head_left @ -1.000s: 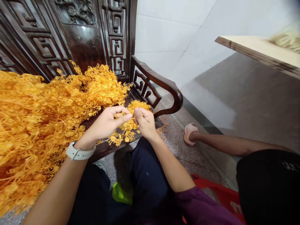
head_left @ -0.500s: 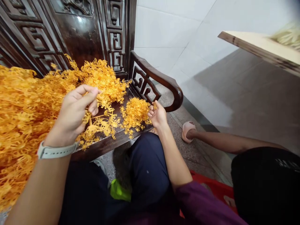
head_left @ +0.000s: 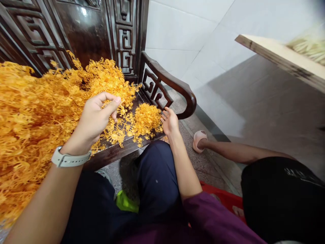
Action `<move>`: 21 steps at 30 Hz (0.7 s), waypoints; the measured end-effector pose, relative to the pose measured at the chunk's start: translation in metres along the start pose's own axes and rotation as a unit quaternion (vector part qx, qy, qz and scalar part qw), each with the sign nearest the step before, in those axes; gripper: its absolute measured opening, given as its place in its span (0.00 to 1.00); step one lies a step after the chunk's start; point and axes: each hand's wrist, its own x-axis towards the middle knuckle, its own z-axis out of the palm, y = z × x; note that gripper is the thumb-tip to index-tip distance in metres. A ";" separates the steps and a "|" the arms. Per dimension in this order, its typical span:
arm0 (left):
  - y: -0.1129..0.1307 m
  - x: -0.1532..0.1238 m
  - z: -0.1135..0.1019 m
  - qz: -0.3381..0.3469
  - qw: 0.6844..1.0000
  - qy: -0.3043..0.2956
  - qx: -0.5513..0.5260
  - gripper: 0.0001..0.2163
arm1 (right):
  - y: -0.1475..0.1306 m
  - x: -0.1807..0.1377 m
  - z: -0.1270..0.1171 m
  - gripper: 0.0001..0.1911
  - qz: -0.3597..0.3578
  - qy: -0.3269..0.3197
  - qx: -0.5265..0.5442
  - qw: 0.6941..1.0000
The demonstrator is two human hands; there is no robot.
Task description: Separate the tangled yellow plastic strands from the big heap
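A large heap of dried orange branching sprigs (head_left: 38, 112) covers the left of the dark wooden bench (head_left: 114, 154). My left hand (head_left: 98, 117), with a white watch (head_left: 71, 158) on its wrist, hovers at the heap's right edge, fingers curled among tangled sprigs. A thin sprig seems caught in those fingers. To the right lies a small separate pile of sprigs (head_left: 144, 120) on the seat. My right hand (head_left: 170, 123) stands open beside that pile, palm up, fingers apart, holding nothing. It is near the bench's front edge.
A carved armrest (head_left: 172, 81) rises right of my right hand. Behind is a carved dark backrest (head_left: 86, 30). A co-worker's leg (head_left: 236, 150) with a pink slipper (head_left: 199, 140) lies right, near a red plastic item (head_left: 220, 200). A pale board (head_left: 279, 57) holding straw-coloured strands juts in at top right.
My hands have moved apart since the earliest frame. The left went left into the heap, and the right opened and let go of the sprigs, now resting beside the small pile.
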 end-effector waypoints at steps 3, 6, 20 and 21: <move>-0.001 0.000 0.002 -0.001 1.000 0.004 0.000 0.10 | -0.003 -0.001 -0.003 0.19 -0.045 0.003 0.001 0.999; 0.000 -0.002 0.004 -0.004 1.000 -0.011 -0.006 0.08 | -0.007 -0.013 0.000 0.14 -0.120 -0.026 -0.012 0.992; 0.003 -0.012 0.018 -0.044 0.991 -0.121 -0.043 0.13 | -0.027 -0.115 0.050 0.17 -0.188 -0.403 -0.109 0.889; 0.002 -0.011 0.018 -0.051 0.992 -0.105 -0.054 0.12 | -0.027 -0.115 0.049 0.18 -0.183 -0.397 -0.107 0.893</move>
